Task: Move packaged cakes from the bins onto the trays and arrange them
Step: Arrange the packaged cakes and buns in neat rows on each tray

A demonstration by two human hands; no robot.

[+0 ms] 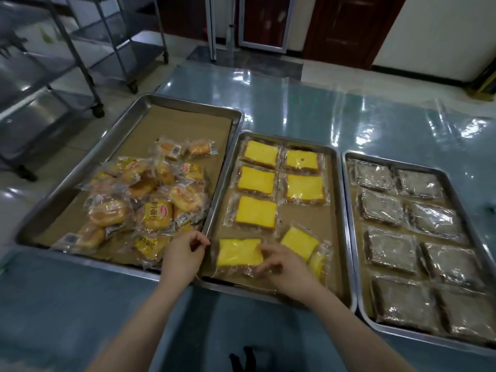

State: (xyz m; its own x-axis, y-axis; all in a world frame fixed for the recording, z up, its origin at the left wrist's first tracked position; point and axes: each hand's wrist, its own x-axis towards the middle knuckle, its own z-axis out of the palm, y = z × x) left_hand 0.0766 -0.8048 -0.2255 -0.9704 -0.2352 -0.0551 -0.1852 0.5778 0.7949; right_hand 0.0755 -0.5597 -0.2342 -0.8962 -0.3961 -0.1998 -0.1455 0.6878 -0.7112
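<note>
Your right hand (284, 261) pinches near yellow cake (239, 253); left hand (185, 253) curled beside it (grip unclear). Right tray (389, 159) done, middle tray (303, 216) half-arranged, left tray (174, 124) heap (150, 200) unsorted.

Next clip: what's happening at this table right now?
A person is arranging packaged yellow cakes on the middle tray. The right hand grips the nearest packet; the left hand is curled at its edge, grip unclear. Five slices sit in rows, two more lie loose. The right tray holds dark cakes in rows; the left tray holds heaped buns.
</note>
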